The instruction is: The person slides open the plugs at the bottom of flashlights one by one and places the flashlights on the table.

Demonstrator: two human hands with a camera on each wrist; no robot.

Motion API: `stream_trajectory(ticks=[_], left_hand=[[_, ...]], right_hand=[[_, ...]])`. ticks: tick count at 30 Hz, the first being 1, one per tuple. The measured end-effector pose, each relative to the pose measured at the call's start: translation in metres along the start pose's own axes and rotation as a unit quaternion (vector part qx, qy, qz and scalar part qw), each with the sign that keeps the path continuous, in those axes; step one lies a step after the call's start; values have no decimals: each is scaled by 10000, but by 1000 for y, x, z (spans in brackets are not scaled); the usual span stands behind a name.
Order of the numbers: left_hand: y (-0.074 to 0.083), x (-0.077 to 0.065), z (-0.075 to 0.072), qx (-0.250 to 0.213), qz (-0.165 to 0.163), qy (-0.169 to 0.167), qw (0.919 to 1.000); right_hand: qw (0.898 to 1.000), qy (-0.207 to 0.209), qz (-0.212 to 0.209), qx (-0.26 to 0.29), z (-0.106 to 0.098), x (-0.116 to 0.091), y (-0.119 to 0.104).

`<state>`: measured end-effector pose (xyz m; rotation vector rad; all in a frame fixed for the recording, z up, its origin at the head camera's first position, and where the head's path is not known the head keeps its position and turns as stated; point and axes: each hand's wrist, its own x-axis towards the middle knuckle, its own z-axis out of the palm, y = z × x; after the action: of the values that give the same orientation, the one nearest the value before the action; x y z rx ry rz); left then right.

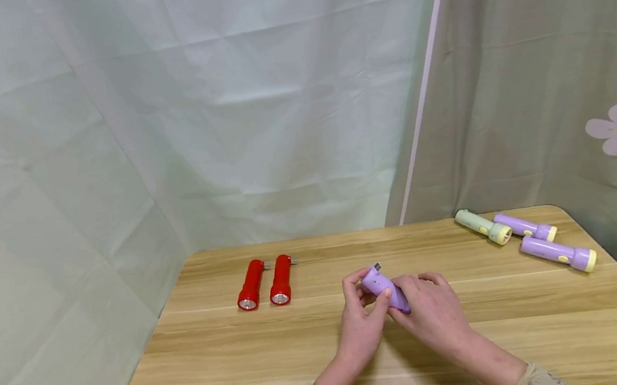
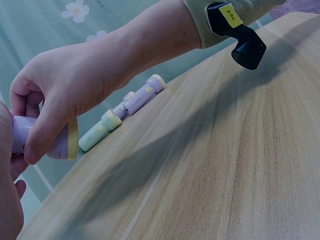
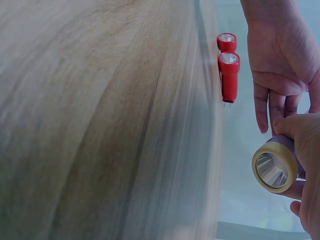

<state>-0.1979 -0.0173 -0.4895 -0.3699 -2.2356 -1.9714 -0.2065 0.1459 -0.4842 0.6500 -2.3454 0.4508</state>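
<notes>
A purple flashlight [image 1: 384,288] is held by both hands over the middle of the table, metal prongs sticking out of its tail end. My left hand [image 1: 362,320] has thumb and fingers about that tail end. Round the head end, my right hand [image 1: 436,311] grips it; in the left wrist view, the right thumb lies along the purple body [image 2: 61,142] beside the yellow rim. The right wrist view shows the yellow-rimmed lens [image 3: 272,169] facing out from the right hand [image 3: 309,145], with several left-hand fingers [image 3: 276,102] extended above.
Two red flashlights [image 1: 250,285] [image 1: 281,281] lie side by side at the table's back left, prongs at their far ends. At the back right lie a pale green flashlight [image 1: 482,226] and two purple flashlights [image 1: 522,226] [image 1: 557,253]. Curtains [image 1: 283,121] enclose the wooden table [image 1: 219,353].
</notes>
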Motion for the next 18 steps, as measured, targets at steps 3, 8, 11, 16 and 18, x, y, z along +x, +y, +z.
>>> stream_trajectory(ticks=[3,8,11,16,18], left_hand=[[1,0,0,-16,-29,-4,10000],[1,0,0,-44,-22,-21,10000],[-1,0,0,-54,-9,-26,10000],[-2,0,0,-64,14,-21,10000],[-2,1,0,-68,23,-23,10000]], right_hand=[[10000,-10,17,15,0,0,0],[10000,-13,38,35,0,0,-1],[10000,-6,32,40,1,0,0],[10000,-9,21,11,1,0,-1],[10000,-21,30,10,0,0,-1]])
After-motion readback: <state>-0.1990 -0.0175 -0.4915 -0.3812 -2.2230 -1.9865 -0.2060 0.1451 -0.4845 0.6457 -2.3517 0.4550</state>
